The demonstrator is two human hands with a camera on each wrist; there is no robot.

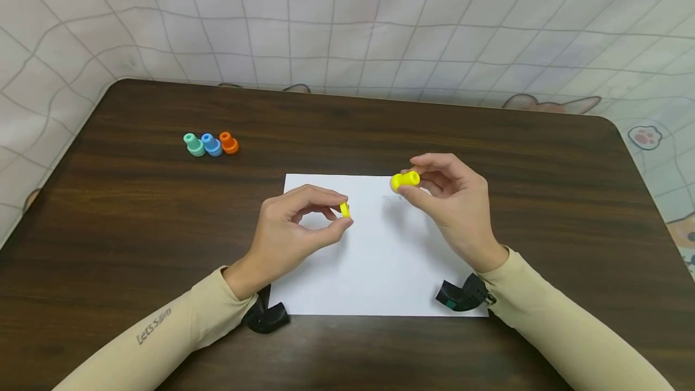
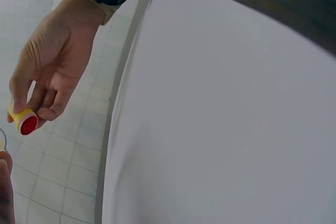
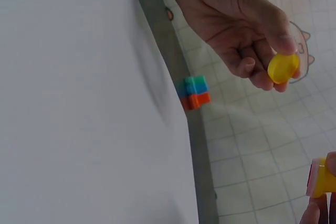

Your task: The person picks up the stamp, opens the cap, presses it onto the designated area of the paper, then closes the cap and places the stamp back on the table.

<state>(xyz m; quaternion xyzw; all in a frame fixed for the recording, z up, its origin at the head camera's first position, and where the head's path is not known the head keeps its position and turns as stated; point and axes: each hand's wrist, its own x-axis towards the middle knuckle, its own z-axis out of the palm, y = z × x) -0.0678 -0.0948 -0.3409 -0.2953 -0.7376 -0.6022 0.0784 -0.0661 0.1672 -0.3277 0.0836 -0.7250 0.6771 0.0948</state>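
Note:
My right hand (image 1: pixel 453 204) pinches a yellow toy stamp (image 1: pixel 406 180) by its body above the far right of a white paper sheet (image 1: pixel 369 270). The stamp's round red face (image 2: pixel 29 125) shows in the left wrist view, uncovered. Between thumb and fingertips, my left hand (image 1: pixel 288 231) pinches a small round yellow cap (image 1: pixel 344 209) above the sheet's left half. In the right wrist view that cap (image 3: pixel 283 68) looks like a flat disc. Stamp and cap are held apart. Faint small marks lie on the paper near the stamp, too blurred to read.
Three more stamps stand close together at the table's back left: a mint one (image 1: pixel 194 145), a blue one (image 1: pixel 212 145) and an orange one (image 1: pixel 229 143). The dark wooden table (image 1: pixel 136 210) ends at a grid-patterned cloth (image 1: pixel 347 29) behind.

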